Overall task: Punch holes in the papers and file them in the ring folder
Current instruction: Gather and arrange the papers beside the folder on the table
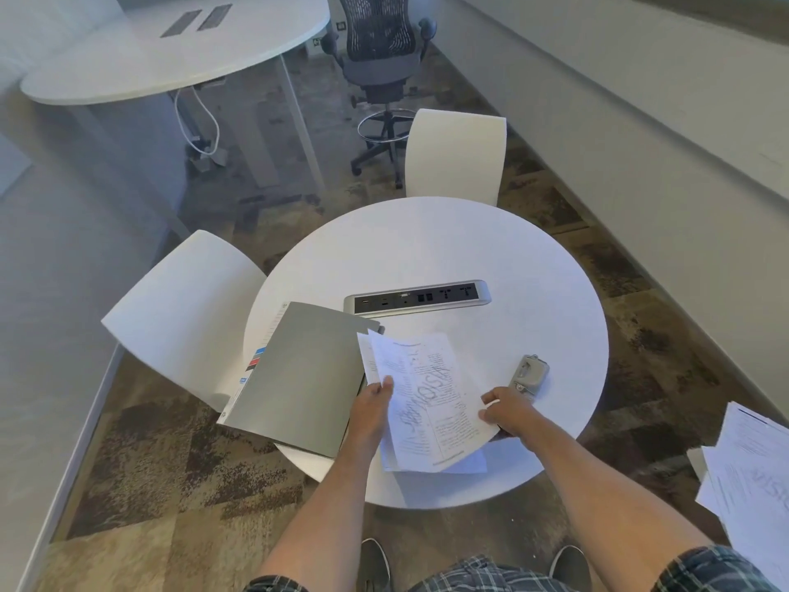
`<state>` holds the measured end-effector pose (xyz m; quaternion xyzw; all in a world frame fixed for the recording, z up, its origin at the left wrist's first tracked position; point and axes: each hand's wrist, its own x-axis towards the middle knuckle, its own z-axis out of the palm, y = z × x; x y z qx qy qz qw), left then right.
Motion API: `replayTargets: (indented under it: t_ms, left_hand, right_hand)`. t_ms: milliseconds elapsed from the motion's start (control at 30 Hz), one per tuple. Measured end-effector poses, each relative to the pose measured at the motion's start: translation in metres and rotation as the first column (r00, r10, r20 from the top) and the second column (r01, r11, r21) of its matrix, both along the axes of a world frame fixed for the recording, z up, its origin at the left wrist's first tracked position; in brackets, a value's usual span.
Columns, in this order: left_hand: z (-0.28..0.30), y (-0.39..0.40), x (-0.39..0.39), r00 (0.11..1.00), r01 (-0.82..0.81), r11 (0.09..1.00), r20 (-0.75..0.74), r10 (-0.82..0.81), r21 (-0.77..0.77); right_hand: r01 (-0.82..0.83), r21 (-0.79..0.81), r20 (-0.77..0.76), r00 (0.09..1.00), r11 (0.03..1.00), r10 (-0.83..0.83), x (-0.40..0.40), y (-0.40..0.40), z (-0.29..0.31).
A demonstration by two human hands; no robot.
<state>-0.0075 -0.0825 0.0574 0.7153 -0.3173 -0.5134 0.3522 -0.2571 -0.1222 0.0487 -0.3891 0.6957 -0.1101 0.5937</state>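
Observation:
A small stack of printed papers (431, 399) lies near the front of the round white table (448, 249), its near end past the table's edge. My left hand (371, 410) holds the stack's left edge, thumb on top. My right hand (506, 410) grips the right edge, fingers curled over it. A grey ring folder (299, 378) lies closed to the left of the papers, hanging partly off the table, with coloured tabs along its left side. A grey hole punch (529, 375) sits on the table just beyond my right hand.
A power and data socket strip (418, 296) is set into the table's middle. White chairs stand at the left (183, 318) and the far side (457, 155). More papers (751, 476) lie at the right edge of view. A larger table and an office chair stand behind.

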Motion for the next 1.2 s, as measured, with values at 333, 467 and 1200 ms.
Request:
replayTargets:
  t_ms: [333,467,1200]
  left_hand:
    - [0.009,-0.005,0.001,0.992,0.027,0.996,-0.119,-0.038,-0.090]
    - [0.009,-0.011,0.005,0.950,-0.011,0.992,-0.311,-0.029,-0.123]
    - [0.042,-0.022,0.006,0.857,-0.008,0.995,-0.513,-0.044,-0.098]
  right_hand:
    - [-0.171,-0.017,-0.033,0.985,0.985,0.171,-0.006,0.003,0.001]
    - [-0.004,-0.034,0.214,0.977,0.999,0.011,-0.006,0.004,0.003]
    - [0.369,-0.264,0.615,0.776,0.891,-0.140,-0.001,-0.017,0.038]
